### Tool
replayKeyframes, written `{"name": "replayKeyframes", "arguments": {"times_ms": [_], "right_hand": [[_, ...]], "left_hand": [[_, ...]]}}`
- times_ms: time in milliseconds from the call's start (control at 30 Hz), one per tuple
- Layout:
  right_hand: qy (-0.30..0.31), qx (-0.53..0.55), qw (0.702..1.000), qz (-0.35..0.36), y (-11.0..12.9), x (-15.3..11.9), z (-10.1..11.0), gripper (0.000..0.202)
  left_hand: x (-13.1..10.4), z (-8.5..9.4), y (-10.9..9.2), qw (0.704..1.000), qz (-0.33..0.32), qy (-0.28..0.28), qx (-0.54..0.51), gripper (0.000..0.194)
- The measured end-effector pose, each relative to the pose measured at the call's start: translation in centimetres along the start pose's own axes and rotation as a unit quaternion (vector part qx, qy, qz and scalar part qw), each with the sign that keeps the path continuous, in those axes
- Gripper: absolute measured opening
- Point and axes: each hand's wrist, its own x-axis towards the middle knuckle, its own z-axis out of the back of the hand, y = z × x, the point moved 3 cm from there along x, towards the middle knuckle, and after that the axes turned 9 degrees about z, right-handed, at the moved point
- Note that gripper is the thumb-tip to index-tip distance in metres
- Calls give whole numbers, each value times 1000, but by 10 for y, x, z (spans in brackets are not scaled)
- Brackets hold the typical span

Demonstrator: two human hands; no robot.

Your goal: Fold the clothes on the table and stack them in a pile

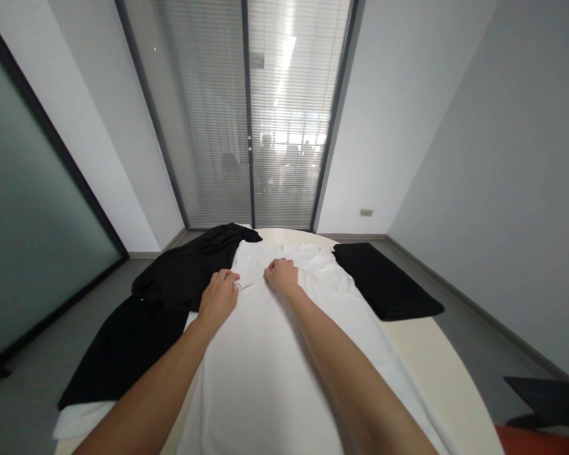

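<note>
White garment [265,354] (far end rumpled), long axis toward the glass panels [234,120].

The table [450,366] was cream, with a rounded edge that curved away at the far end and along the right side; a white garment [260,366] lay spread lengthwise over its middle, smooth in the near part, wrinkled toward the far end; to the left sat a heap of black clothes [171,278], with a white cloth [83,418] showing beneath its near end; to the right lay a folded black cloth [384,281], flat, near the far edge.
</note>
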Motion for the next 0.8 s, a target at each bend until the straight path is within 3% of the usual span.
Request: {"name": "replayKeyframes", "arguments": {"times_ms": [233,367,467,800], "right_hand": [[-62,151,986,21,-14,4,-14,19],[-62,206,975,55,-19,5,-17,22],[-73,194,976,66,-19,5,-14,24],[-66,65,994,61,-12,-2,-8,30]], "left_hand": [[3,-2,-1,999,-37,-12,-4,25],[5,-1,-6,998,-59,-9,-16,20],[5,0,-9,997,-65,-27,-18,21],[2,-8,-4,998,-60,6,-15,27]]}}
